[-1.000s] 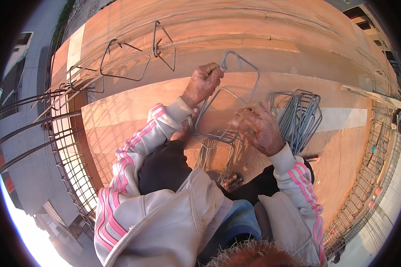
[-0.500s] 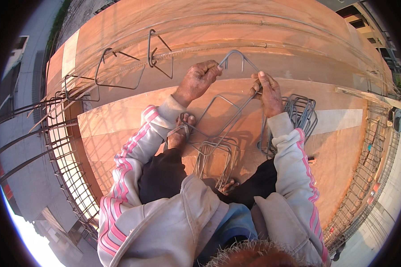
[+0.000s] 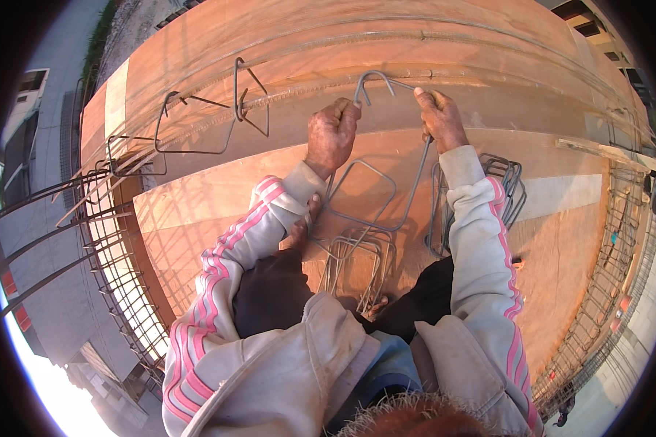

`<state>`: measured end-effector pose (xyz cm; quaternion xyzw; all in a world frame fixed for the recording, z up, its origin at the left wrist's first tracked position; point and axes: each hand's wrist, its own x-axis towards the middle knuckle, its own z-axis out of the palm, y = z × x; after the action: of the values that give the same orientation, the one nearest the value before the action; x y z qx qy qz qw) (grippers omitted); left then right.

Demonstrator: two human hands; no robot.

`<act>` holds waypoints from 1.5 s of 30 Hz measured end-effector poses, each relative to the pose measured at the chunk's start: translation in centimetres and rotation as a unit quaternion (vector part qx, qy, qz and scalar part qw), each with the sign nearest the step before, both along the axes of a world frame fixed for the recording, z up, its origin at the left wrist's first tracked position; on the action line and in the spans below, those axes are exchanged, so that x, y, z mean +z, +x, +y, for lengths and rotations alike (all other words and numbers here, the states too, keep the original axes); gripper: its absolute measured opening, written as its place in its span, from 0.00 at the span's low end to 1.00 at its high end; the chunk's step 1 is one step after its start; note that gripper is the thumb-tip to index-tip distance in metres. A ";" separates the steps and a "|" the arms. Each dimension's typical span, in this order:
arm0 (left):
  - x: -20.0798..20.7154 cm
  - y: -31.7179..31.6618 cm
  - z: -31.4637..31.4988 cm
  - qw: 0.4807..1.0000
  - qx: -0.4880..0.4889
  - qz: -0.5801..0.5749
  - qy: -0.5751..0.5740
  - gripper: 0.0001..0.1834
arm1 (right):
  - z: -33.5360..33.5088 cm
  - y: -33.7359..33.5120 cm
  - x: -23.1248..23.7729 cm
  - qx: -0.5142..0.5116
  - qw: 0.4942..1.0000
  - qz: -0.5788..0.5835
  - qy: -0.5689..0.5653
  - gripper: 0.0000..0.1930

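A bent steel rebar stirrup (image 3: 423, 171) is stretched between my two closed hands, its hooked ends at the top. My left hand (image 3: 332, 136) grips its left side just below the hooks. On the opposite side, my right hand (image 3: 442, 119) pinches it near the upper corner. Below them shows a squarish wire loop (image 3: 394, 191); I cannot tell whether it is a separate stirrup. Between my feet lies a bundle of stirrups (image 3: 357, 255), and a second pile (image 3: 516, 182) rests beside my right forearm, partly hidden by the sleeve.
Several stirrups (image 3: 235, 131) hang on long ribbed bars at the far left. Reddish plywood (image 3: 554, 255) forms the surface under me. A rebar cage (image 3: 116, 280) borders its left edge, another cage (image 3: 594, 291) its right. A wooden batten (image 3: 605, 151) lies at the right.
The stirrup has turned, its hooks shifting a little left and up. My left hand is slightly lower, and my right hand has moved a bit up and right.
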<state>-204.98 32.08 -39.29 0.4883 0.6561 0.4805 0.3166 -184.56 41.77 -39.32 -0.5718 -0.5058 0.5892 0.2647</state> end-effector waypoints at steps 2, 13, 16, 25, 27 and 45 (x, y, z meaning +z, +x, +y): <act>-0.3 0.0 0.5 0.999 0.010 -0.032 -0.007 0.18 | 1.0 -0.4 -0.1 -0.014 0.999 -0.011 -0.027 0.19; -0.1 1.0 0.9 0.972 0.031 -0.228 -0.044 0.18 | -16.4 0.1 3.9 -0.256 0.909 0.273 -0.183 0.19; 2.1 -1.2 0.9 0.996 -0.017 -0.038 -0.076 0.20 | -17.0 -0.9 4.1 -0.301 0.857 0.342 -0.243 0.14; 2.9 -9.7 11.3 0.898 -0.178 0.401 -0.041 0.47 | -15.9 -3.0 6.1 -0.307 0.841 0.362 -0.259 0.11; 2.3 -9.5 12.0 0.887 -0.218 0.397 -0.095 0.52 | -15.6 -4.1 5.8 -0.313 0.839 0.361 -0.260 0.12; 3.3 -9.6 11.8 0.895 -0.214 0.383 -0.081 0.49 | -7.4 -6.9 1.4 -0.278 0.875 0.340 -0.203 0.18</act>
<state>-214.60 43.91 -35.98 0.7358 0.6430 0.1219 0.1739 -191.44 34.32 -37.93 -0.4943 -0.0745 0.7392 0.4513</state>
